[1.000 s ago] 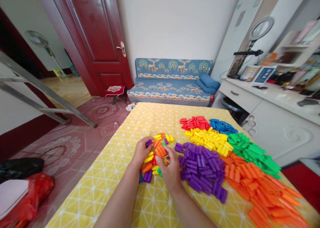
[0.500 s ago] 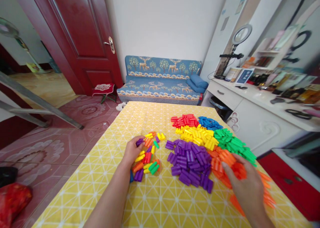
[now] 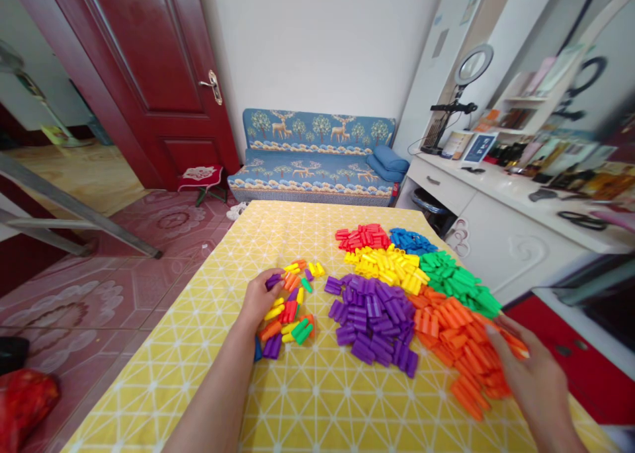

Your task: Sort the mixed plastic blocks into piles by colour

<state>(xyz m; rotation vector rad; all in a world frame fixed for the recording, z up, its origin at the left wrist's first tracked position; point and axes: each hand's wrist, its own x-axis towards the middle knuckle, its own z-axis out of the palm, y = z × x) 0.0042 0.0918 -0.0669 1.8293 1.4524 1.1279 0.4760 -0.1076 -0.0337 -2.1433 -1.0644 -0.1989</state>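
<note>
The bench [image 3: 193,380] wears a cloth of yellow colour with white crossing lines. Near its middle lies the mixed pile [image 3: 290,312], made of purple, orange, yellow, green, red and blue pieces. The left hand [image 3: 258,301] is at the left side of this pile, its fingertips by a purple piece [image 3: 272,281]; I cannot tell if they grip it.

To the right, the pieces lie by colour: the red pile [image 3: 364,237] and the blue pile [image 3: 411,241] toward the far right corner, then the yellow pile [image 3: 389,266], the purple pile [image 3: 374,317], the green pile [image 3: 456,281] along the right edge, and the orange pile [image 3: 464,347] toward the near right corner. The right hand [image 3: 538,370] has thumb and fingers around orange pieces at this pile; how firmly is not clear.

The pieces look smooth, short and ridged, like small tubes side by side.

On the tiled floor [image 3: 133,294] is a red plastic bag [image 3: 27,403], its content unclear. Behind the bench stands a blue sofa [image 3: 312,165] with deer and trees.
</note>
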